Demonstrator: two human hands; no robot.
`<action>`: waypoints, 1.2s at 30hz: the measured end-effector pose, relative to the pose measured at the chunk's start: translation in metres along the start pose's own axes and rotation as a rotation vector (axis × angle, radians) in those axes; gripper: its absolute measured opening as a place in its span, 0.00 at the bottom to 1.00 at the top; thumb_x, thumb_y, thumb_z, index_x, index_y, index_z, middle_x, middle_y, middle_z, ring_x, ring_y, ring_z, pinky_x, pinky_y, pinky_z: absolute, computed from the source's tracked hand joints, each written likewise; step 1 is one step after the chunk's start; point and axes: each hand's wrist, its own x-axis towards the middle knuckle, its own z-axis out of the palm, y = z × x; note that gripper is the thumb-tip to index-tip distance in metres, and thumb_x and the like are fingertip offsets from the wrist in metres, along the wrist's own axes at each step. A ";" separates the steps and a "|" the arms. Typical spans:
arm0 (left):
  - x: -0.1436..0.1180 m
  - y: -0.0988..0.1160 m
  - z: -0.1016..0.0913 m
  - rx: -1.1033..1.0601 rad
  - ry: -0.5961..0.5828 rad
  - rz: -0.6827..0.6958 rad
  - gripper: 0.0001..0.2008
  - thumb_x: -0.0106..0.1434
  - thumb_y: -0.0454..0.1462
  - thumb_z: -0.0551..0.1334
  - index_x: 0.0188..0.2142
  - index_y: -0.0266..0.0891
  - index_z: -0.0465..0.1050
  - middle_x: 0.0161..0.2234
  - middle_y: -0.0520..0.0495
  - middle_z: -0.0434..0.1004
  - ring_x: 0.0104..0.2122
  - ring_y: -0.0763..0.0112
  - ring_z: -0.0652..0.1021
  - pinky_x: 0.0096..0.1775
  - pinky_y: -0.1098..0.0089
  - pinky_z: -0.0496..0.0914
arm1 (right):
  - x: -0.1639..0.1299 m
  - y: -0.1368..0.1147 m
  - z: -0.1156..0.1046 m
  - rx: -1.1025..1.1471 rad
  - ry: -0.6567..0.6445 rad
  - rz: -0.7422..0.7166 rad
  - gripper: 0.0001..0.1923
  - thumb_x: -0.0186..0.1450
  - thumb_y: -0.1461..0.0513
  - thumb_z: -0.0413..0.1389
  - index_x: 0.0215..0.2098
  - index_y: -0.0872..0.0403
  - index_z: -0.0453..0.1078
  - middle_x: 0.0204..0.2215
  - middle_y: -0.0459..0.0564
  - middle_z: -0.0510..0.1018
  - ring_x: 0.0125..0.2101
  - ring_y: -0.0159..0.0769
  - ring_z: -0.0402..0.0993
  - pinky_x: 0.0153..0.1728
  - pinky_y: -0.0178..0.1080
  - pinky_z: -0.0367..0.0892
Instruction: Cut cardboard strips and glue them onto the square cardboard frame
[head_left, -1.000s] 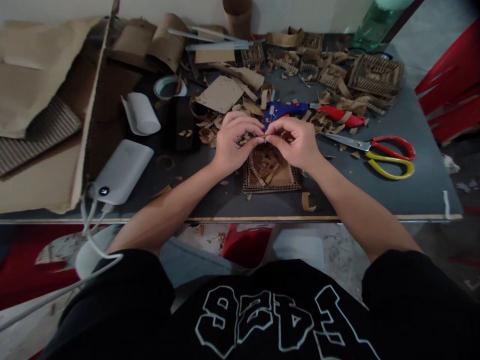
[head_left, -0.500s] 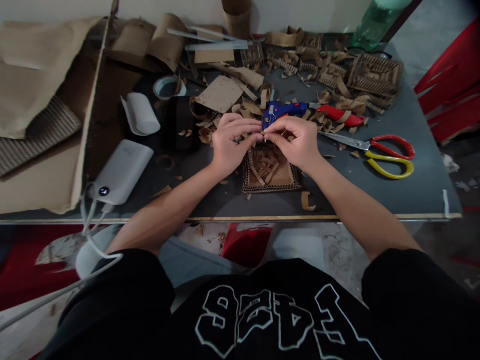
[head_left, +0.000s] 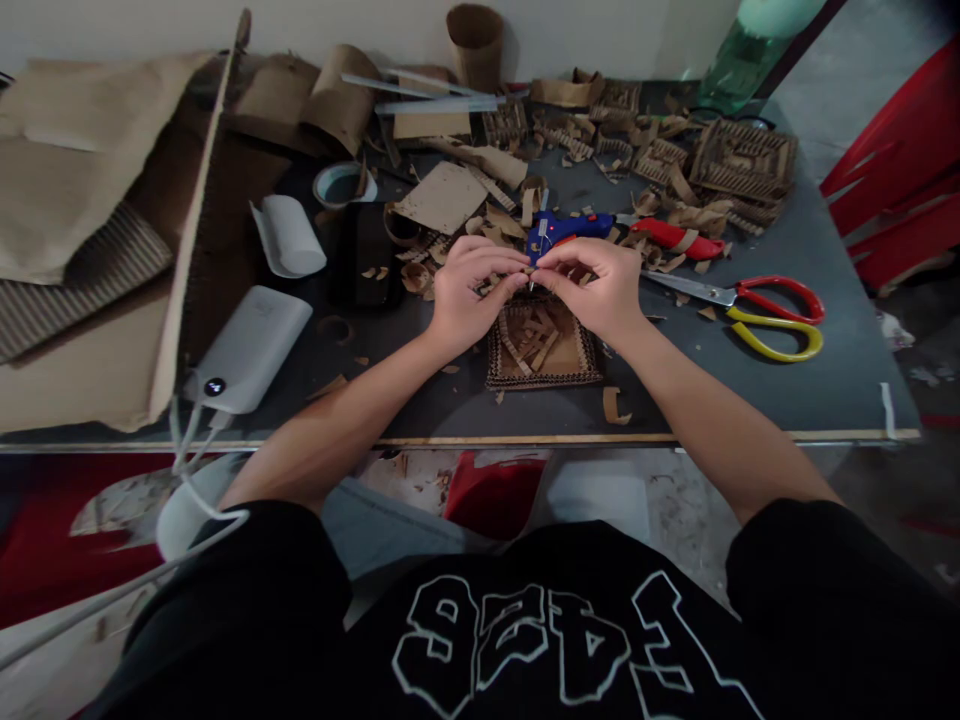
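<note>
Nearest the camera is the person's black shirt (head_left: 555,640), printed with white graffiti-style letters that read upside down from here and cannot be made out with confidence. Beyond the table (head_left: 825,390) edge lies a square cardboard tray (head_left: 541,345) with a corrugated rim and loose strips inside, the landmark for everything else. Just above its far edge, the left hand (head_left: 469,290) and the right hand (head_left: 596,285) meet fingertip to fingertip, both pinched shut on a small cardboard piece (head_left: 531,272) that is mostly hidden between the fingers. Judging by the scraps around it, this piece is very light, thin and easily bent or crushed, so it likely wants a gentle hold at its ends, not across its middle. Left of the tray sit a white power bank (head_left: 251,348) with a cable, then a white roll (head_left: 289,235) and a tape ring (head_left: 341,185) farther back. Right of the tray lie scissors (head_left: 757,305) with a red and a yellow handle. Just behind the hands rest a blue glue gun (head_left: 570,226) and a red-handled knife (head_left: 671,238). Farther off are more corrugated cardboard pieces (head_left: 739,160), glue sticks (head_left: 427,95) and a green bottle (head_left: 739,50). No brand or label can be read.
</note>
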 end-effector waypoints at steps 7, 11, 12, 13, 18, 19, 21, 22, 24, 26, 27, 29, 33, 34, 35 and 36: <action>-0.001 -0.002 0.001 0.093 0.003 -0.036 0.16 0.70 0.51 0.62 0.36 0.44 0.81 0.39 0.50 0.87 0.44 0.69 0.82 0.50 0.60 0.76 | 0.000 0.001 -0.001 0.036 0.057 -0.024 0.26 0.62 0.37 0.62 0.30 0.51 0.76 0.27 0.45 0.81 0.23 0.30 0.74 0.25 0.36 0.70; -0.001 -0.003 0.001 0.101 0.028 -0.028 0.15 0.70 0.50 0.63 0.36 0.44 0.81 0.39 0.51 0.87 0.43 0.69 0.83 0.50 0.61 0.76 | 0.000 0.002 -0.003 0.038 0.080 -0.074 0.20 0.67 0.43 0.61 0.32 0.50 0.79 0.28 0.45 0.83 0.25 0.32 0.78 0.27 0.37 0.73; -0.001 -0.003 0.001 0.096 0.035 -0.024 0.14 0.70 0.50 0.63 0.36 0.44 0.81 0.39 0.51 0.87 0.43 0.70 0.83 0.50 0.61 0.77 | 0.000 0.003 -0.004 0.032 0.084 -0.089 0.18 0.68 0.45 0.61 0.33 0.49 0.80 0.29 0.44 0.84 0.27 0.33 0.80 0.29 0.38 0.74; -0.001 -0.003 0.001 0.093 0.037 -0.021 0.14 0.70 0.49 0.63 0.36 0.44 0.81 0.39 0.51 0.87 0.44 0.70 0.83 0.50 0.62 0.77 | 0.000 0.004 -0.004 0.027 0.087 -0.101 0.15 0.69 0.47 0.61 0.34 0.48 0.81 0.30 0.45 0.86 0.29 0.35 0.82 0.31 0.39 0.75; -0.001 -0.002 0.000 0.111 0.007 -0.013 0.15 0.70 0.51 0.63 0.36 0.45 0.82 0.40 0.50 0.87 0.43 0.68 0.83 0.52 0.59 0.76 | 0.000 0.006 -0.004 0.009 0.056 -0.052 0.15 0.71 0.51 0.59 0.37 0.50 0.82 0.30 0.46 0.86 0.26 0.34 0.80 0.28 0.38 0.74; -0.001 -0.003 0.000 0.114 0.003 -0.004 0.15 0.70 0.50 0.63 0.37 0.45 0.82 0.40 0.50 0.87 0.43 0.68 0.83 0.53 0.58 0.75 | 0.000 0.005 -0.004 0.003 0.040 -0.033 0.16 0.71 0.50 0.58 0.37 0.51 0.82 0.30 0.47 0.85 0.24 0.33 0.79 0.27 0.37 0.73; -0.001 -0.004 0.000 0.130 0.006 0.025 0.13 0.69 0.50 0.64 0.38 0.46 0.82 0.40 0.51 0.87 0.43 0.68 0.82 0.53 0.57 0.75 | 0.001 0.003 -0.004 -0.004 -0.005 -0.008 0.18 0.70 0.48 0.58 0.38 0.52 0.82 0.30 0.48 0.85 0.25 0.33 0.79 0.26 0.36 0.73; -0.002 -0.004 -0.001 0.148 0.007 0.041 0.12 0.69 0.49 0.65 0.38 0.46 0.82 0.40 0.51 0.87 0.44 0.68 0.82 0.53 0.57 0.75 | 0.001 0.001 -0.004 -0.005 -0.038 0.000 0.19 0.70 0.47 0.59 0.39 0.52 0.82 0.32 0.49 0.86 0.26 0.33 0.79 0.25 0.36 0.73; -0.003 -0.005 -0.001 0.191 0.017 0.079 0.10 0.69 0.48 0.65 0.39 0.48 0.82 0.39 0.52 0.87 0.44 0.68 0.81 0.51 0.57 0.76 | 0.001 -0.001 -0.005 -0.001 -0.107 0.007 0.21 0.67 0.44 0.61 0.41 0.52 0.83 0.34 0.51 0.87 0.28 0.35 0.81 0.25 0.36 0.74; -0.004 -0.004 -0.002 0.229 0.031 0.108 0.09 0.69 0.47 0.65 0.39 0.49 0.82 0.38 0.53 0.86 0.43 0.67 0.81 0.50 0.57 0.77 | 0.000 -0.002 -0.004 0.007 -0.150 0.004 0.24 0.63 0.42 0.64 0.42 0.52 0.83 0.35 0.51 0.87 0.28 0.36 0.81 0.24 0.36 0.74; -0.004 -0.004 -0.002 0.245 0.040 0.118 0.09 0.69 0.47 0.65 0.39 0.49 0.82 0.38 0.53 0.86 0.43 0.67 0.81 0.49 0.57 0.77 | -0.001 -0.003 -0.004 0.007 -0.156 -0.002 0.25 0.62 0.42 0.64 0.42 0.52 0.83 0.35 0.52 0.87 0.27 0.37 0.81 0.24 0.36 0.74; -0.004 -0.004 -0.002 0.272 0.053 0.132 0.09 0.69 0.48 0.65 0.39 0.49 0.82 0.37 0.53 0.86 0.43 0.66 0.81 0.48 0.56 0.77 | -0.002 -0.003 -0.003 0.000 -0.148 -0.022 0.25 0.62 0.41 0.65 0.41 0.52 0.83 0.34 0.52 0.87 0.26 0.36 0.81 0.24 0.37 0.74; -0.005 -0.007 -0.002 0.289 0.049 0.153 0.10 0.70 0.48 0.64 0.38 0.49 0.82 0.37 0.53 0.86 0.43 0.65 0.81 0.48 0.55 0.77 | -0.004 0.000 0.000 -0.019 -0.112 -0.082 0.22 0.64 0.44 0.64 0.41 0.53 0.84 0.35 0.51 0.87 0.25 0.35 0.81 0.27 0.38 0.77; -0.005 -0.007 -0.002 0.279 0.045 0.155 0.10 0.70 0.48 0.64 0.38 0.49 0.82 0.37 0.53 0.86 0.43 0.65 0.81 0.49 0.55 0.77 | -0.004 0.000 0.000 -0.021 -0.109 -0.093 0.21 0.65 0.44 0.64 0.42 0.52 0.84 0.35 0.51 0.88 0.26 0.35 0.81 0.28 0.38 0.77; -0.004 -0.008 -0.002 0.265 0.040 0.155 0.10 0.70 0.47 0.64 0.38 0.49 0.82 0.38 0.53 0.86 0.43 0.65 0.81 0.49 0.54 0.77 | -0.004 0.001 0.000 -0.027 -0.107 -0.100 0.21 0.66 0.44 0.63 0.42 0.51 0.84 0.36 0.50 0.88 0.26 0.36 0.82 0.29 0.38 0.77; -0.004 -0.008 -0.002 0.251 0.031 0.153 0.09 0.70 0.47 0.64 0.39 0.49 0.82 0.39 0.53 0.86 0.44 0.65 0.81 0.50 0.54 0.77 | -0.004 0.002 0.000 -0.038 -0.105 -0.103 0.21 0.66 0.44 0.62 0.43 0.50 0.84 0.36 0.50 0.88 0.27 0.37 0.83 0.29 0.39 0.78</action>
